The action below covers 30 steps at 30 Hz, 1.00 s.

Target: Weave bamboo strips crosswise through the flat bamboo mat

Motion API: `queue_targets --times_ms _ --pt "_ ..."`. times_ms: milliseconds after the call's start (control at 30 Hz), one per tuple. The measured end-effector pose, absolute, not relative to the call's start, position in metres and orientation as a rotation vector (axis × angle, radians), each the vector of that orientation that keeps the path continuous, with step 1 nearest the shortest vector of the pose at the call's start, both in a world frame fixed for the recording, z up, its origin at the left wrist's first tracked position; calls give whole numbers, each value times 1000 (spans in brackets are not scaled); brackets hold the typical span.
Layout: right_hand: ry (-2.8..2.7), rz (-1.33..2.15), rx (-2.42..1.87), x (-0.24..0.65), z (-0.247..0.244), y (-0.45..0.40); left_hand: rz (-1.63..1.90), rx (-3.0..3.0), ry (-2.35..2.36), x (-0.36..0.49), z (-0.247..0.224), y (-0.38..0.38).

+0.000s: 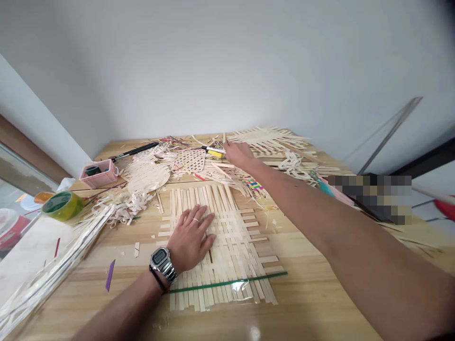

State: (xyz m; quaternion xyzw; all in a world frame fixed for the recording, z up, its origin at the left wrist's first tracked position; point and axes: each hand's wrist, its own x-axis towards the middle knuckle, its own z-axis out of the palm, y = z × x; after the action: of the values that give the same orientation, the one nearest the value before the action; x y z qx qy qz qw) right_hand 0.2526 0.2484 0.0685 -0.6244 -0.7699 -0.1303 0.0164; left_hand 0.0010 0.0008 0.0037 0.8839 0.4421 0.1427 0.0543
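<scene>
Your left hand (190, 238) open on woven strips (231, 246); your right hand (239, 155), grip unclear, beside yellow marker (214, 152)

head-worn view from just above the near edge of the wooden table (313, 303), facing forward and down, close over the left hand (192, 239) and right hand (240, 155), white wall (227, 71) filling the upper half

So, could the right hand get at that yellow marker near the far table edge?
Probably yes: the right hand already sits just beside the yellow marker, and nothing seems to block it, only some loose strips nearby.
</scene>
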Motion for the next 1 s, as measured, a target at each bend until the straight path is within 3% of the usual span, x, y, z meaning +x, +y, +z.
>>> queue_targets --times_ms 1000 --pt "-2732 -421 -1653 264 86 251 481 2768 1336 -1 -4 2"
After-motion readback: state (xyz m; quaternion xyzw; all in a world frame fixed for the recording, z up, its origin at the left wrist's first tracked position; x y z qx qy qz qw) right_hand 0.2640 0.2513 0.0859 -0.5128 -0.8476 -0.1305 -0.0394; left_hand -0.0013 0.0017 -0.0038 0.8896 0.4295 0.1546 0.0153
